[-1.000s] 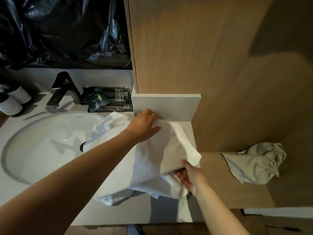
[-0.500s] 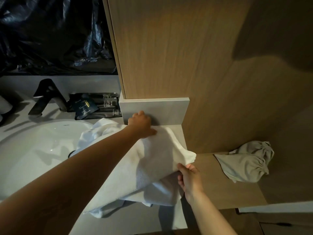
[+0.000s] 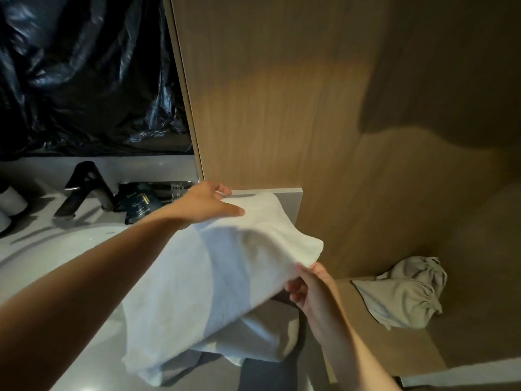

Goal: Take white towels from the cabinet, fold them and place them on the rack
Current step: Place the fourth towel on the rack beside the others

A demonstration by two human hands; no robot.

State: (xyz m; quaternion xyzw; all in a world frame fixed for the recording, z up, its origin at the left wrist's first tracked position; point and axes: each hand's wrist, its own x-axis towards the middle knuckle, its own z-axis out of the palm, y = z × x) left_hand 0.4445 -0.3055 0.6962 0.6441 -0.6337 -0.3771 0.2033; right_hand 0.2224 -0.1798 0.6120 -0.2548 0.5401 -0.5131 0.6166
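Observation:
A white towel (image 3: 225,283) is lifted off the grey counter (image 3: 95,371) beside the sink, its lower part still bunched on the surface. My left hand (image 3: 208,206) holds the towel's far corner near the grey ledge, thumb on top of the cloth. My right hand (image 3: 310,289) pinches the near right corner from below. The towel sags between the two hands and hides the counter under it.
A wooden cabinet wall (image 3: 282,108) rises straight ahead. A black faucet (image 3: 84,187) and dark toiletry packets (image 3: 141,204) stand behind the white sink (image 3: 42,255). A beige drawstring bag (image 3: 400,294) lies on a wooden shelf at right. Black plastic sheeting hangs top left.
Both hands have raised the towel off the counter and spread it wider; the left hand went from pressing on it to holding its far corner. The view shifted slightly left.

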